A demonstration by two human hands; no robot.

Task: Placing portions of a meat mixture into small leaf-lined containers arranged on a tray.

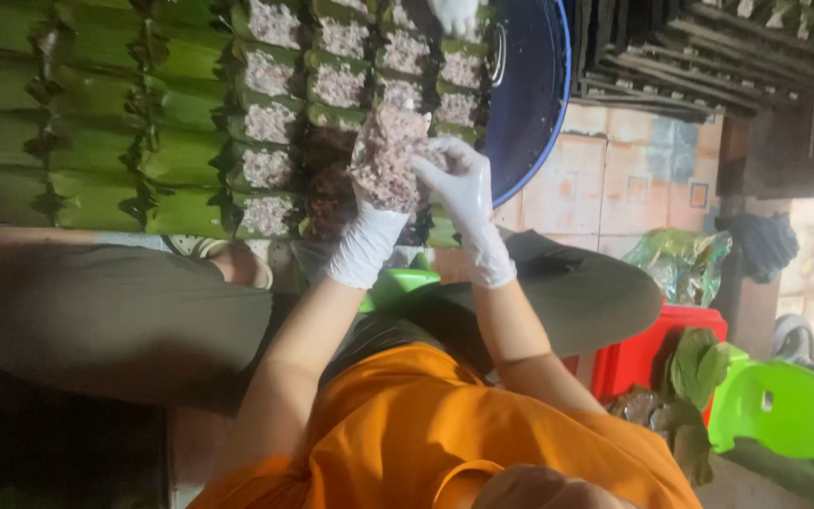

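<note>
A lump of pink rice mix [386, 155] is cupped in the gloved left hand [376, 212] and pinched by the gloved right hand [459, 184], above rows of open leaf parcels [270, 123].

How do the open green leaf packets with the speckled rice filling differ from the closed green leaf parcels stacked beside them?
The open green leaf packets show pinkish speckled rice at their tops; the closed green leaf parcels show only leaf. The open packets look short and stand in rows near the gloved hands; the closed parcels are long and lie stacked. Both are wrapped in green leaf.
</note>
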